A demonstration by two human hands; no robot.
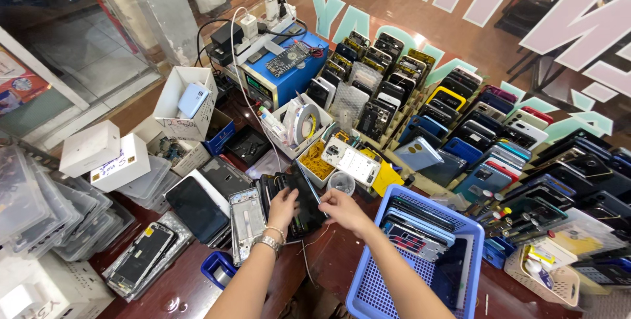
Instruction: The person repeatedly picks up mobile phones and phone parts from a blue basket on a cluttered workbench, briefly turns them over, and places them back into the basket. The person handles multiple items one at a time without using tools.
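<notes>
Two hands are seen over a crowded reddish-brown surface (328, 263), both set on a black phone (303, 206) lying flat among loose phone parts near the middle. The left hand (283, 206), with a bracelet at the wrist, is laid on the phone's left edge with fingers (287, 193) loosely curled; whether they are closed around it cannot be told. The right hand (342, 208) is placed at the phone's right side, its fingers drawn together at the edge. A silver phone frame (247, 219) is found just left of the phone, and a blue plastic basket (368, 286) holding stacked screens is seen to the right. Rows of phone backs in a rack (420, 105) are ranged behind.
</notes>
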